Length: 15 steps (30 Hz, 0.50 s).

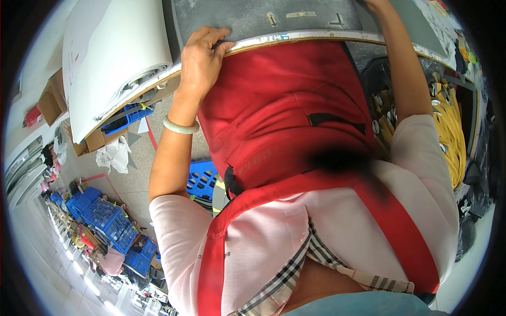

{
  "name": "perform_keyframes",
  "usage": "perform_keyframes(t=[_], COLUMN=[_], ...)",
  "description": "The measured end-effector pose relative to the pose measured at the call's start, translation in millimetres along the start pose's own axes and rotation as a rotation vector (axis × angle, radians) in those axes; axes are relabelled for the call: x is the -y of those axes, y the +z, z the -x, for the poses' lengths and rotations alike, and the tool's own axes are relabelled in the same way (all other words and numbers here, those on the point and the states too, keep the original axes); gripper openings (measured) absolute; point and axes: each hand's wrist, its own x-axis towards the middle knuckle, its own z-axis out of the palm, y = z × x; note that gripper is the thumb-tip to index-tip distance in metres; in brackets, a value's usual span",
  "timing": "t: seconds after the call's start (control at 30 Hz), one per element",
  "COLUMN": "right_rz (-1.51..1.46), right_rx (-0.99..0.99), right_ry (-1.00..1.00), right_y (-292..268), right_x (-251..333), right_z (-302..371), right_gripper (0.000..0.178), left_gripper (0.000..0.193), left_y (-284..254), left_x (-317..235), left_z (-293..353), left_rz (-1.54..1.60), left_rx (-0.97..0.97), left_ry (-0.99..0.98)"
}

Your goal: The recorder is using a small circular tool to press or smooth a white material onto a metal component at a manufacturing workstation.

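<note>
My left hand rests on the near edge of a work table, its fingers bent over the top and the thumb apart from them. Nothing shows between its fingers. Beneath the fingertips lies a dark grey sheet or board with light tape pieces and a small dark mark. My right hand reaches over the table at the top edge of the picture. Only its wrist end shows, so its fingers and anything in them are hidden. Left of my left hand a large white roll of sheet material lies on the table.
A red apron hangs between me and the table edge. Yellow strips hang in bundles at the right. Blue crates and a blue basket stand at the left, near cardboard boxes. A person is farther off.
</note>
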Motion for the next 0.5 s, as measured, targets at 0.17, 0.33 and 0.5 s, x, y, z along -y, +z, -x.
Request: perform_keyframes(t=[0.17, 0.33, 0.5], right_rz=[-0.021, 0.045, 0.133], right_rx=[0.025, 0.007, -0.065], right_ry=[0.010, 0.017, -0.020], right_y=[-5.0, -4.5, 0.4], right_x=[-2.9, -2.8, 0.9], right_z=[-5.6, -4.7, 0.3], right_gripper=[0.022, 0.026, 0.032], left_gripper=[0.026, 0.024, 0.020], left_y=[-0.1, 1.1, 1.7], left_x=[-0.1, 0.8, 0.4], left_z=[-2.5, -2.5, -1.1], left_rz=[0.002, -0.020, -0.031], left_rx=[0.030, 0.034, 0.034], left_ry=[-0.012, 0.018, 0.010])
